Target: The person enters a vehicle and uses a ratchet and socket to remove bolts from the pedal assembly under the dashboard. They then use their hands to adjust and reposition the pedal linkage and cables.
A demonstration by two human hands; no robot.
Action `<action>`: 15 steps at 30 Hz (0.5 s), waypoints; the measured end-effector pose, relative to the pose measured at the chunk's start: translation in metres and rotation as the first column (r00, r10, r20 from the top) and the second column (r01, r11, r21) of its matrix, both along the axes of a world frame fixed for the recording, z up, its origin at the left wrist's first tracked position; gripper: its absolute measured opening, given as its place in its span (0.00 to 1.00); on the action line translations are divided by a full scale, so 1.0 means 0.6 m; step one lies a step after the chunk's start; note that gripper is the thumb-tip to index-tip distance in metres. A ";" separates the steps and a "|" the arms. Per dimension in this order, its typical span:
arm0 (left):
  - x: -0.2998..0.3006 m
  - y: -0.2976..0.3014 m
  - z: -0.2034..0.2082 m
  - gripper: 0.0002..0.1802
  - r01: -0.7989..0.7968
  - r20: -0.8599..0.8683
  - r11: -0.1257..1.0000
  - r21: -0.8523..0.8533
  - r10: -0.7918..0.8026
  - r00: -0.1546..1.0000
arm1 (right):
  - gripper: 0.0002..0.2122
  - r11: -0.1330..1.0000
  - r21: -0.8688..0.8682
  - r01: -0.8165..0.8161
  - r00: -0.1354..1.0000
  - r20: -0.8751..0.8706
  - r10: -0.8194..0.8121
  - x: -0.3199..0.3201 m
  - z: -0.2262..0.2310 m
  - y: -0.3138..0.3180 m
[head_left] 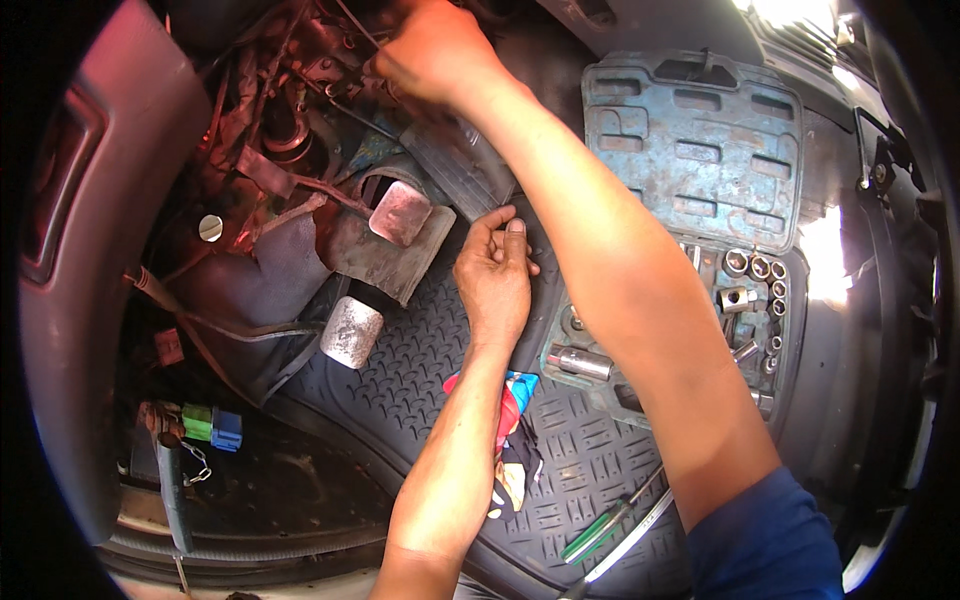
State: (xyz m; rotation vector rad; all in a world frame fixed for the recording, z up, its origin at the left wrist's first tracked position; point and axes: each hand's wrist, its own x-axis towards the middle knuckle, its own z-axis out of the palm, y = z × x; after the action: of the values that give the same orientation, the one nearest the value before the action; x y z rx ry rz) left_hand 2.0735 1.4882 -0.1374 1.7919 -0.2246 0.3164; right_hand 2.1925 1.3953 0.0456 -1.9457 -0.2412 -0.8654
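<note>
Both your hands work in a car footwell.
Your left hand (493, 272) rests loosely curled on the mat (420, 370) beside the pedals (400, 212); your right hand (432, 50) is clenched among wires (345, 100) above, socket case (690, 160) at right.

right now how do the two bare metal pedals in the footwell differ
The upper pedal is squarish and flat-faced, catching a reddish tint; the lower pedal is more rounded and looks grey and dull. The upper pedal sits close above a dark flap, nearer the left hand; the lower pedal sits at the edge of the black rubber floor mat. Both are worn bare metal, and neither hand touches them.
</note>
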 end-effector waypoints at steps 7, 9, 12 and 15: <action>-0.003 0.008 -0.002 0.13 0.182 -0.237 0.969 0.167 -0.140 0.961 | 0.17 0.936 -0.108 -0.334 0.885 0.307 0.351 0.024 -0.063 -0.043; -0.002 0.014 -0.001 0.13 0.188 -0.242 0.968 0.166 -0.145 0.960 | 0.16 0.963 -0.112 -0.243 0.916 0.299 0.266 0.000 -0.065 -0.038; 0.004 0.006 -0.010 0.13 0.230 -0.273 0.965 0.129 -0.188 0.943 | 0.14 0.942 0.098 -0.321 0.944 0.113 0.310 0.000 -0.050 -0.046; 0.009 0.003 -0.020 0.13 0.273 -0.296 0.954 0.127 -0.227 0.928 | 0.17 0.701 0.551 -0.452 0.806 -0.085 0.586 0.035 -0.046 -0.052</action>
State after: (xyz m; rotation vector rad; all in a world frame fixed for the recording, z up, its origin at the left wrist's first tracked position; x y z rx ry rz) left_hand 2.0792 1.4901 -0.1496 1.9223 -0.2832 -0.1425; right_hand 2.2132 1.3644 0.0183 -1.3498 -0.3539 -0.2428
